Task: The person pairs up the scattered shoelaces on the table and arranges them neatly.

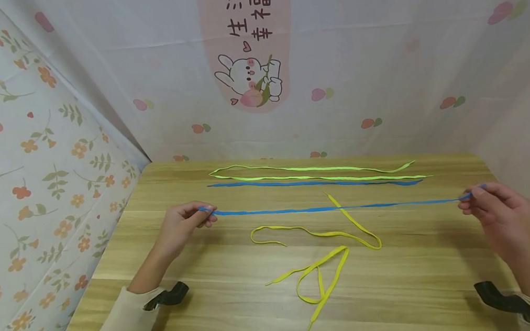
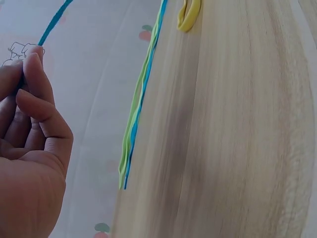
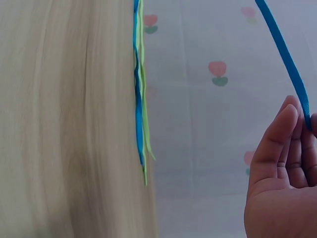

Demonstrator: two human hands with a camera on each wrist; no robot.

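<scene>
A blue shoelace (image 1: 318,209) is stretched nearly straight across the table, raised above it. My left hand (image 1: 186,224) pinches its left end and my right hand (image 1: 503,213) pinches the other. In the left wrist view the lace (image 2: 53,25) rises from the left fingertips; in the right wrist view it (image 3: 287,57) runs down into the right hand (image 3: 285,163). Behind it lie another blue shoelace (image 1: 295,184) and a doubled light green shoelace (image 1: 322,168). Closer to me are two yellow shoelaces, one bent (image 1: 308,231) and one looped over itself (image 1: 334,280).
The wooden table (image 1: 220,306) reaches back to a printed white curtain (image 1: 360,62). A flowered cloth (image 1: 25,181) hangs along the left side. Black curved mounts (image 1: 174,293) stick out at both cuffs.
</scene>
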